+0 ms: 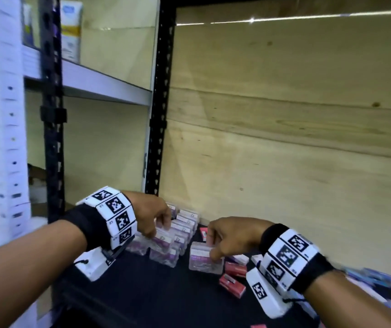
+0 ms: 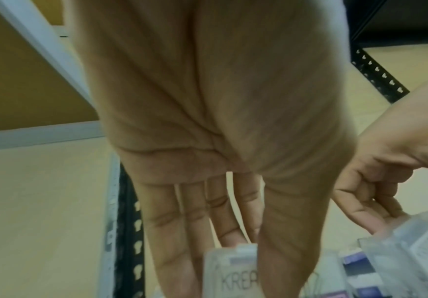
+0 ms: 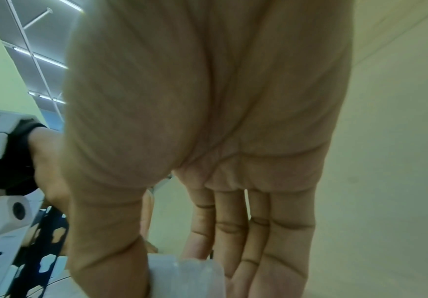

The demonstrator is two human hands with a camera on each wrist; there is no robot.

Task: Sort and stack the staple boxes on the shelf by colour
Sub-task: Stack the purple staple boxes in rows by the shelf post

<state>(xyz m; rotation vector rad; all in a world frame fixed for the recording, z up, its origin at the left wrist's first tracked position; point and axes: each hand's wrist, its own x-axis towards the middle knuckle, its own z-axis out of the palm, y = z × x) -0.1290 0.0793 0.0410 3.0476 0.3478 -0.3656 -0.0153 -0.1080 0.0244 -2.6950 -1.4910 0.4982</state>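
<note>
Both forearms fill the near edge of my head view, each w/ a white marker band [image 1: 116,216] at the wrist. R hand [image 1: 230,235] grips a clear purple box [image 1: 205,258] between thumb and fingers; box sits at the shelf [image 1: 142,287] surface, can't tell if it's lifted or resting. L hand [image 1: 150,214] is down on the purple stack [image 1: 180,229] just left of that box; thumb and fingers pinch one box [image 2: 233,270] at the near end of the row, "KRE.." lettering legible in left wrist view. Purple boxes stand in tight rows against the back-left corner, beside the black post [image 1: 159,114]. Red boxes [image 1: 233,278] lie loose right of the held box, under and beside my R wrist, so partly hidden. Plywood back wall [image 1: 284,138] is close behind. A tall carton [image 1: 71,29] stands on the neighbouring upper-left shelf.
</note>
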